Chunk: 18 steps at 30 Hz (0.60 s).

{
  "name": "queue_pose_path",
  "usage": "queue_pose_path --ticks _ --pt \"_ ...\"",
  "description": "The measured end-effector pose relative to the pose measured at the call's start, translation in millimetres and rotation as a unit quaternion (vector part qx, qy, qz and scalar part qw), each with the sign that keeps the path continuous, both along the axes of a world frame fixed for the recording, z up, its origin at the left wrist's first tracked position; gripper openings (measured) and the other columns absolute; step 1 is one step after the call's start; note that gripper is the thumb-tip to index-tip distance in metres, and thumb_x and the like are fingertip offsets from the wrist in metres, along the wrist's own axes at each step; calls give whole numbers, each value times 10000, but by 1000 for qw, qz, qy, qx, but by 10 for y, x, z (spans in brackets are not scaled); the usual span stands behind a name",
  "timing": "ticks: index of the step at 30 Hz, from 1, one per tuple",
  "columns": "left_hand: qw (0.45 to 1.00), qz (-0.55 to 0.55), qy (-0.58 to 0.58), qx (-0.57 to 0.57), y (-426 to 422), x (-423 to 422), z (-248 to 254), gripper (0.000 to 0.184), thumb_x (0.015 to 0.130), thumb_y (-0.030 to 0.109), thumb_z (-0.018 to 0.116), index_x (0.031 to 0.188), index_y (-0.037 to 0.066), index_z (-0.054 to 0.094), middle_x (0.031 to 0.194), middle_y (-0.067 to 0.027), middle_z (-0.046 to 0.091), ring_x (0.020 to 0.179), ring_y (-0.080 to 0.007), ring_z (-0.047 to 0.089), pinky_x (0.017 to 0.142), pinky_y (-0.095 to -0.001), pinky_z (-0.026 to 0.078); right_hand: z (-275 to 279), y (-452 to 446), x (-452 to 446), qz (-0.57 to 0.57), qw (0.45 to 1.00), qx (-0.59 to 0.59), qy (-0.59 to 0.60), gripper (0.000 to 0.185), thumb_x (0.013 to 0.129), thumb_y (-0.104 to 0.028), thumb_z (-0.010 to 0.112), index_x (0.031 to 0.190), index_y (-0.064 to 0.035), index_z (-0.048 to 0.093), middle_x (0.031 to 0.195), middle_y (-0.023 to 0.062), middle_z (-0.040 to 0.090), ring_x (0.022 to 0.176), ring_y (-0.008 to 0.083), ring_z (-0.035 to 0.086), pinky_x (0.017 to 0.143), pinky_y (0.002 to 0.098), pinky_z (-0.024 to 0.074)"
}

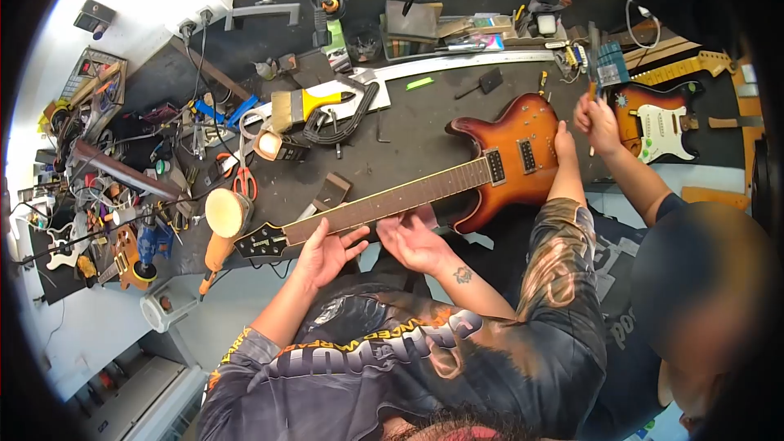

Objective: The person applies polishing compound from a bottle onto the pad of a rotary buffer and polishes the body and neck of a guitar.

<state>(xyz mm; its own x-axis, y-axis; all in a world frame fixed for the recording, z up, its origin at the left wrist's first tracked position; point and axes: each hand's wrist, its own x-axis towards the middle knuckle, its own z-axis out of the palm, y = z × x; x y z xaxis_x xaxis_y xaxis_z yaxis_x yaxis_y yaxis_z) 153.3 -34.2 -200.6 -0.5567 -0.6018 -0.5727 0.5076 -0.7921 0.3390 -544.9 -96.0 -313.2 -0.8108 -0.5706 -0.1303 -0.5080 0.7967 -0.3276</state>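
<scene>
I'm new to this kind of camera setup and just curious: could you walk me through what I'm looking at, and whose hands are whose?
There is no robot here, just one picture from a camera worn on a person's head, looking down at a workbench. The wearer has the printed shirt. Their left hand is open at the neck of a brown sunburst electric guitar; their right hand is against the end of its body. A co-worker sits at the right. One co-worker's hand is raised with something slim in it; the tattooed forearm near the neck seems to be theirs too. Around them lie a yellow-handled brush, scissors, a coiled cable, a second guitar and many small tools.
</scene>
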Motion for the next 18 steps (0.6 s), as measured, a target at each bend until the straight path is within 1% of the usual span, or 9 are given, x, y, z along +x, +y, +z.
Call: queue_pose_path --ticks 1,4,5,8,11,13,14,17,18 --pt "1000 -4 -21 0 11 -18 47 813 1058 636 683 1634 97 484 1620 -136 577 1448 -368 607 1169 -577 528 92 -8 42 -22 999 5 -35 858 1127 -688 403 1471 55 660 1498 341 650 1416 511 599 1198 561 469" --pt "1000 -11 -8 21 43 -10 -7 866 1045 674 671 1658 101 459 1646 -145 547 1474 -372 579 1176 -582 523 276 -12 159 -64 991 10 -120 886 1123 -709 404 1521 48 636 1533 328 636 1447 500 585 1236 541 436" --pt "999 -13 -25 19 38 -26 16 930 1020 721 656 1674 99 430 1676 -163 512 1501 -381 552 1196 -585 513 319 -27 194 -76 987 4 -142 896 1121 -716 405 1538 46 628 1545 323 631 1457 496 580 1249 534 425" --pt "999 -14 -47 9 54 -67 48 960 1008 736 635 1686 97 404 1683 -181 501 1530 -392 526 1221 -593 498 290 -26 102 -93 982 -12 -164 908 1119 -729 402 1547 45 610 1553 305 628 1458 463 581 1238 516 438" --pt "999 0 -46 12 55 -70 132 943 1019 698 633 1696 90 384 1678 -190 501 1541 -403 517 1245 -575 490 220 14 108 -110 972 -55 -200 920 1117 -742 399 1555 44 592 1562 287 625 1458 431 582 1226 498 450" --pt "999 2 -36 2 91 -90 217 859 1060 624 630 1695 96 394 1685 -176 498 1527 -399 536 1258 -554 485 205 81 117 -129 959 -97 -231 928 1116 -750 397 1561 44 579 1567 275 623 1459 409 583 1219 486 458" --pt "1000 2 -29 -3 106 -113 263 818 1081 587 628 1695 99 399 1689 -169 496 1519 -397 546 1265 -543 482 196 127 114 -144 950 -124 -249 932 1116 -754 396 1564 44 573 1570 269 622 1459 398 584 1215 480 462" --pt "998 5 -58 -39 125 -158 390 732 1114 500 623 1672 66 433 1648 -176 545 1478 -374 595 1238 -490 526 184 231 160 -185 904 -213 -321 945 1114 -767 393 1572 43 555 1579 251 619 1459 365 585 1203 462 475" --pt "996 -4 -64 -57 108 -162 456 733 1111 494 628 1669 60 435 1642 -180 549 1475 -374 597 1236 -487 532 211 263 163 -196 885 -244 -345 949 1113 -772 392 1575 43 549 1581 245 618 1459 354 586 1199 456 479"
